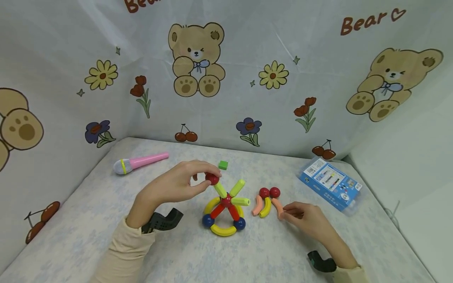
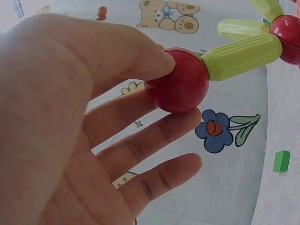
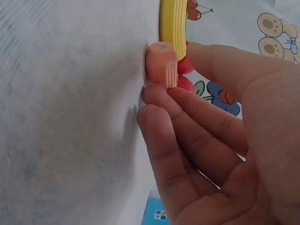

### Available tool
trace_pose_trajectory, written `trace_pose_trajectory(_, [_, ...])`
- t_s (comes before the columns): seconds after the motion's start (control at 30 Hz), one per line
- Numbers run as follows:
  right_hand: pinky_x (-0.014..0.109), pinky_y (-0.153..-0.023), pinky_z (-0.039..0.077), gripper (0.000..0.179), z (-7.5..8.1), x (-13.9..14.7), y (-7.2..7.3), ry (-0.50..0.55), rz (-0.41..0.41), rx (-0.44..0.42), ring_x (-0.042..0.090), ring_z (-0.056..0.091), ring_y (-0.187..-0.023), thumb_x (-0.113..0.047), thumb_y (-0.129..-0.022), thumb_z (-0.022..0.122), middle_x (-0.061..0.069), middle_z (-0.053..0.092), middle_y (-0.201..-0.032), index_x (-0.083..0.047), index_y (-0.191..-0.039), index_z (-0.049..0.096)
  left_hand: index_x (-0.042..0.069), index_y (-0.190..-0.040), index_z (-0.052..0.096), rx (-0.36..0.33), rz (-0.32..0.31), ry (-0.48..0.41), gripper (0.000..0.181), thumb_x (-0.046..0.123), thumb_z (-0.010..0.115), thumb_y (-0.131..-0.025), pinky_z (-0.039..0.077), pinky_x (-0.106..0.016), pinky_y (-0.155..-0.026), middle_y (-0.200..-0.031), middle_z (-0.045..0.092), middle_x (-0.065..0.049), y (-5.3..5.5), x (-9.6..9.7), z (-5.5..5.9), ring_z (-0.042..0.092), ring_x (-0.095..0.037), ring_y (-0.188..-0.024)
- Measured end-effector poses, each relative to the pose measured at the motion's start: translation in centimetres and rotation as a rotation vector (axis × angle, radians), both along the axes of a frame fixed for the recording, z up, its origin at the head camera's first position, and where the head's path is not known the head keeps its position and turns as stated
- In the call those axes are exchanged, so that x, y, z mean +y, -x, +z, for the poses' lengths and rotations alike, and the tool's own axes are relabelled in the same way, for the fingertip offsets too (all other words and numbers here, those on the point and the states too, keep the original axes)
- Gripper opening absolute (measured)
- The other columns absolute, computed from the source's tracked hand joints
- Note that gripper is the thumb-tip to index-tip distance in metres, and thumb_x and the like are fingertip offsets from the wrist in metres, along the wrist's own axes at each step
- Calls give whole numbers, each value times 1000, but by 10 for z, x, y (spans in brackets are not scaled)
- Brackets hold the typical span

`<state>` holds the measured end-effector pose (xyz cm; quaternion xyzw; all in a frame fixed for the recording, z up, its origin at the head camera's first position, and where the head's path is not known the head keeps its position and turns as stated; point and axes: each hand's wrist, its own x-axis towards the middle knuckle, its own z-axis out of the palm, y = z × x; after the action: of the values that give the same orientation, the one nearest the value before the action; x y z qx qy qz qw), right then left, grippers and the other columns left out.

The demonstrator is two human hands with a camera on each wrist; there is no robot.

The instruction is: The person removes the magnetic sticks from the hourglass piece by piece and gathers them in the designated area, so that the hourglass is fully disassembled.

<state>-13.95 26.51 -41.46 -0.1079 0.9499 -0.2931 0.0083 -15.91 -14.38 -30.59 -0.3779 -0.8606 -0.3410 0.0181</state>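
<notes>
My left hand [image 1: 184,179] pinches a red ball [image 2: 180,82] between thumb and fingers. That ball is joined to the end of a lime-green rod [image 2: 243,56] on a built toy frame. The frame has a red centre ball [image 1: 226,201], red rods, blue balls [image 1: 208,220] and a yellow curved-rod ring [image 1: 223,230] on the table. My right hand [image 1: 307,219] is at the near end of a salmon-pink curved rod [image 3: 161,65], its fingertips right at the rod and the thumb a little apart. Beside it lie a yellow curved rod [image 1: 265,208] and another pink curved rod [image 1: 258,205].
Two red balls [image 1: 274,192] lie just behind the loose curved rods. A green block [image 1: 223,165] sits behind the toy frame. A pink toy microphone [image 1: 141,162] lies back left, a blue box [image 1: 330,183] back right. A bear-print cloth [image 1: 233,106] hangs behind the table.
</notes>
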Motion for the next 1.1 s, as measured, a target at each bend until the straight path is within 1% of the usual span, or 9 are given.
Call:
trace_pose_trajectory(0.17, [20, -71, 57, 20, 0, -5, -1, -3, 48, -3, 6, 68, -80, -26, -93, 78, -5, 77, -96, -13, -108, 79, 19, -130, 70, -5, 9, 4, 33, 11, 69, -98, 54, -34, -74, -125, 69, 6, 0, 0, 0, 59, -15, -101])
trace_pose_trajectory(0.3, [21, -72, 58, 15, -1, -9, -1, -14, 45, 13, 6, 68, -80, -22, -93, 78, -6, 76, -94, -14, -106, 79, 20, -130, 70, -10, 12, 5, 33, 11, 69, -98, 54, -35, -74, -125, 69, 6, -1, 0, 1, 58, -14, -100])
trace_pose_trajectory(0.53, [23, -72, 59, 14, 4, -12, 1, -7, 33, 150, 8, 69, -80, -15, -94, 76, -3, 76, -92, -10, -107, 77, 20, -129, 70, 3, 10, 3, 32, 11, 69, -98, 53, -31, -72, -124, 70, 6, 0, 0, 0, 58, -14, -100])
trace_pose_trajectory(0.67, [23, -71, 60, 17, 18, -19, 2, 36, 52, 286, 11, 69, -81, -8, -92, 77, 0, 76, -94, -7, -110, 76, 19, -130, 70, 15, -2, -2, 33, 11, 69, -98, 53, -31, -73, -124, 70, 5, 0, 1, 0, 58, -14, -99])
trace_pose_trajectory(0.73, [24, -72, 60, 19, 27, -26, 3, 63, 84, 354, 10, 69, -83, -6, -92, 77, -1, 76, -97, -7, -111, 75, 19, -130, 69, 17, -7, -6, 33, 10, 68, -98, 53, -31, -74, -124, 70, 4, 0, 2, 1, 58, -14, -100])
trace_pose_trajectory(0.8, [27, -73, 61, 22, 38, -37, 2, 84, 110, 388, 11, 68, -86, -6, -92, 77, 0, 76, -100, -8, -114, 74, 18, -131, 69, 20, -7, -9, 34, 10, 68, -98, 53, -31, -76, -121, 70, 4, 0, 2, 0, 58, -13, -100])
trace_pose_trajectory(0.87, [29, -75, 62, 26, 48, -49, 3, 101, 143, 407, 10, 68, -88, -6, -92, 77, 0, 76, -104, -10, -117, 72, 17, -132, 68, 17, -5, -13, 35, 9, 68, -98, 53, -32, -77, -119, 70, 4, 0, 2, 0, 59, -14, -100])
trace_pose_trajectory(1.0, [32, -77, 62, 33, 63, -74, 2, 139, 195, 382, 11, 68, -88, -9, -94, 76, 0, 75, -111, -14, -126, 69, 15, -134, 67, 5, 9, -7, 36, 10, 68, -98, 54, -31, -81, -116, 69, 4, 0, 2, 0, 60, -15, -102])
trace_pose_trajectory(1.1, [29, -75, 62, 35, 71, -91, 0, 180, 238, 360, 10, 69, -87, -12, -95, 75, -1, 73, -115, -16, -129, 68, 14, -134, 67, 4, 13, -1, 36, 11, 68, -98, 55, -31, -81, -116, 68, 5, 0, 3, 0, 60, -14, -102])
